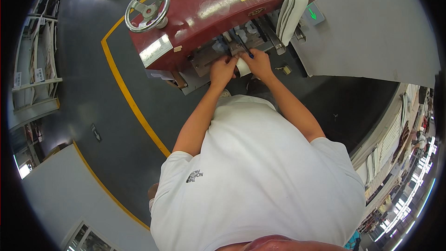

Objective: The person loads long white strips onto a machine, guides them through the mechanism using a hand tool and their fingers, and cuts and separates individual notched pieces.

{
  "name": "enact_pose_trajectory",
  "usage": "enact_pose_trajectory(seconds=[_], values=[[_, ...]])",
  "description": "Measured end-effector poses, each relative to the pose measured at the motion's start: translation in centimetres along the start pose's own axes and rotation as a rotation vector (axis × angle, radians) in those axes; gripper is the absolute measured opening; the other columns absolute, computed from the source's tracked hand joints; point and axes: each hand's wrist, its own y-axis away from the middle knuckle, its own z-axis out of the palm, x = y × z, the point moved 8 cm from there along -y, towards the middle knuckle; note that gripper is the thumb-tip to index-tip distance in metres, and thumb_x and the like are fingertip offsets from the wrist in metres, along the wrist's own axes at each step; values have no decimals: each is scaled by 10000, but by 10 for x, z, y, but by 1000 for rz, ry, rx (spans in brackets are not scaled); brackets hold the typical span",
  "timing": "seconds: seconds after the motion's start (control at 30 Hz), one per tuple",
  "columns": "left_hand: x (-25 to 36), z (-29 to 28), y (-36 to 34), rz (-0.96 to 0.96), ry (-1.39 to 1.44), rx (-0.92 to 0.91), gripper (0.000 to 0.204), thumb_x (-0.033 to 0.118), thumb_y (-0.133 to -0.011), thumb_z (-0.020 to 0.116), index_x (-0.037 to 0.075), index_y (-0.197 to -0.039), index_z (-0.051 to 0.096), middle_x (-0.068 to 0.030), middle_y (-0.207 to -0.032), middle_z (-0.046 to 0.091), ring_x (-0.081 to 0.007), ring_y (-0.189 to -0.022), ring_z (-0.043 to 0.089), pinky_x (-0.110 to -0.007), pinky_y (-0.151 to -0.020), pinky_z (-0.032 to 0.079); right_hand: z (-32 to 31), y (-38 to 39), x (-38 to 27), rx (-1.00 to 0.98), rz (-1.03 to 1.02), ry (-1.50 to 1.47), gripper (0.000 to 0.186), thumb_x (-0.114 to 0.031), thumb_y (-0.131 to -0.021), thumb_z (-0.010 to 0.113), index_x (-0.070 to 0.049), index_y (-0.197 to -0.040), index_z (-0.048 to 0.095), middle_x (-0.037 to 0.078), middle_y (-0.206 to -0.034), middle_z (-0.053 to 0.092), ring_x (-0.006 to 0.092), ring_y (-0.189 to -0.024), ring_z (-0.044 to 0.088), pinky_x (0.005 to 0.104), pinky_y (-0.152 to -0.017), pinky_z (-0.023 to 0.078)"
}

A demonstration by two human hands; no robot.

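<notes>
Both arms reach forward to the red machine [204,11], at the opening under its hood. Between my hands is a small cream-white piece [243,68], its lower end curving down over the machine's front edge. My left hand [223,70] is closed at the piece's left edge, fingertips pinched near its top. My right hand [258,64] grips its right side, thumb toward the left one. A thin dark rod with a blue end [246,49] slants down to the right fingers; whether it is held or part of the machine, I cannot tell. The fingertips are partly hidden.
A chrome handwheel [147,10] stands on the machine's left end. White sheets [293,9] drape over its right side, beside a grey panel [367,23]. A brass-coloured padlock [286,69] hangs right of my right hand. Shelving [37,56] stands far left, past a yellow floor line [121,81].
</notes>
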Motion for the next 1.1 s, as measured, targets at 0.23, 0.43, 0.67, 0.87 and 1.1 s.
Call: enact_pose_trajectory(seconds=[0.23,0.43,0.67,0.87,1.1], values=[[3,-3,0,-23,-39,68,385,384,-875,563,21,-798,665,-54,-580,634,-150,-431,589,-287,-476,461,-13,-3,-7,58,26,175,349,-360,-787,642,-13,-812,666,204,-683,626,364,-664,630,420,-604,485],[-8,2,0,0,16,-13,368,370,-881,560,25,-813,668,-53,-594,641,-142,-450,597,-278,-491,467,-36,12,-57,96,-200,303,233,-219,-823,578,-84,-993,660,183,-766,650,359,-719,636,444,-644,495],[-5,4,1,66,23,-36,364,366,-886,564,25,-819,672,-47,-603,646,-133,-460,599,-269,-494,469,-30,8,-86,4,-323,560,245,-148,-812,549,-113,-1022,671,162,-763,646,348,-712,633,437,-650,506],[3,1,7,71,21,-35,366,353,-890,569,16,-777,653,-55,-601,641,-137,-457,596,-267,-483,461,-16,-2,-100,-15,-402,678,126,-126,-737,608,-87,-802,709,151,-722,653,310,-676,660,393,-603,531],[0,1,5,143,20,-38,382,349,-890,572,-1,-746,623,-63,-586,621,-154,-449,598,-281,-476,457,-2,-1,-112,-94,-433,770,101,-115,-662,648,-39,-718,684,157,-683,647,306,-662,668,383,-592,535]])
